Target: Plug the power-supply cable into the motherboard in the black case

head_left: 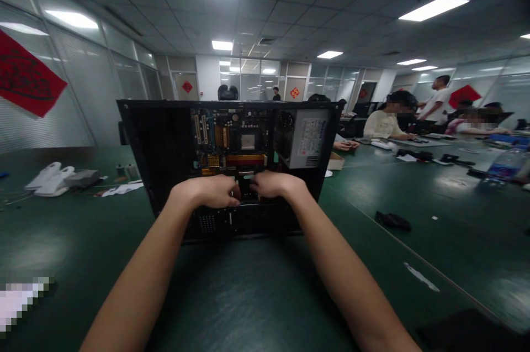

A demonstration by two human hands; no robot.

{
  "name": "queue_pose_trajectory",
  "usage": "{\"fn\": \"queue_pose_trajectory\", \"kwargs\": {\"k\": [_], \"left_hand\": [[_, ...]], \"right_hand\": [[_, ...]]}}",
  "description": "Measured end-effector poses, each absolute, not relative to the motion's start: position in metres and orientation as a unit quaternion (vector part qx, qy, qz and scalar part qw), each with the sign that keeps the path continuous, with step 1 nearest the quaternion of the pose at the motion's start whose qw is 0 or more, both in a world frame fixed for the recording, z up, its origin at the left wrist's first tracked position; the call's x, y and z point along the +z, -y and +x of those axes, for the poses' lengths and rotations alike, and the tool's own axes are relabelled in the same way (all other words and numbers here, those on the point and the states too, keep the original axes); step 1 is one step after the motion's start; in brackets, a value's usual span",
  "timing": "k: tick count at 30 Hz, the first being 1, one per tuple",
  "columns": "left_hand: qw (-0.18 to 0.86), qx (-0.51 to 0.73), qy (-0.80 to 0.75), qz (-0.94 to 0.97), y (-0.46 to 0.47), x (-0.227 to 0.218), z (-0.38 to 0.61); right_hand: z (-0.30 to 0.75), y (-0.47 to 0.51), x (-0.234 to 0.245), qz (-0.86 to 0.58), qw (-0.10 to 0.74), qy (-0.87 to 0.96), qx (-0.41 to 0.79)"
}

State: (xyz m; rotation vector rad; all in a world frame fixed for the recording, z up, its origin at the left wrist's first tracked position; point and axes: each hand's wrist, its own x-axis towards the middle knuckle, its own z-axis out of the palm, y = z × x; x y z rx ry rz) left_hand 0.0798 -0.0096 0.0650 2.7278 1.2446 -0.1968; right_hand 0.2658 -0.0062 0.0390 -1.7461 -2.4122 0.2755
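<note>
A black computer case (232, 104) stands upright on the table, its open side towards me. Inside, the motherboard (259, 120) fills the upper middle, with a square processor socket (248, 142) and a red and yellow row of memory slots (246, 161) below it. The power supply (308, 139), silver with a white label, sits at the upper right. My left hand (217, 190) and my right hand (272, 183) reach into the lower middle, just under the memory slots, facing each other with curled fingers. What their fingertips grip between them is dark and partly hidden.
The green table (248, 297) spreads all around. On the left lie white plastic bags (52, 178) and a grey block (81, 178). To the right are a black cloth-like item (392, 221), a paper scrap (421, 277) and a plastic bottle (507, 164). Several people sit farther back.
</note>
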Motion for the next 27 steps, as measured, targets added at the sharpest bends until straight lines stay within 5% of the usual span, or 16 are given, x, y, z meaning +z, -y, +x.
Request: {"fn": "queue_pose_trajectory", "kwargs": {"k": [8, 15, 23, 27], "left_hand": [[0.053, -0.097, -0.401, 0.910, 0.010, 0.067, 0.082], [0.045, -0.097, -0.425, 0.899, 0.022, 0.077, 0.081], [0.026, 0.064, -0.405, 0.912, 0.043, 0.093, 0.059], [0.018, 0.076, -0.392, 0.917, 0.043, 0.098, 0.050]], "right_hand": [[0.281, -0.029, -0.005, -0.600, 0.043, 0.782, 0.164], [0.275, -0.038, -0.007, -0.573, 0.224, 0.752, 0.237], [0.254, -0.030, 0.013, -0.459, 0.438, 0.737, 0.231], [0.248, -0.015, 0.028, -0.418, 0.507, 0.683, 0.319]]}}
